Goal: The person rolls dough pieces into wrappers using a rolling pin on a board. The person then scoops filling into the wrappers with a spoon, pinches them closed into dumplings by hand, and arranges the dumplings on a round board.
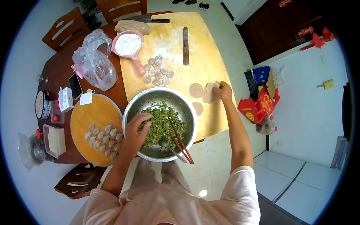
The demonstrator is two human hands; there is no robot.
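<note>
My right hand (225,91) pinches the edge of a dumpling wrapper (211,90) at the right side of the wooden board (210,41). That wrapper overlaps others, and separate round wrappers (196,90) lie to its left. Over the left rim of a large metal bowl (195,125), my left hand (135,129) is held with fingers apart, gripping nothing. Chopped green filling (165,125) covers much of the bowl's inside. A pair of chopsticks (181,148) and a metal spoon (175,153) lean on the near rim. Folded dumplings (107,138) sit on a round board (84,116) at left.
Flattened dough pieces (157,73) lie behind the bowl, beside a pink pan of flour (128,44). Farther back are a rolling pin (185,47), a dough lump (133,27) and a knife (161,21). Plastic bags (95,65) and a phone (75,86) rest at left.
</note>
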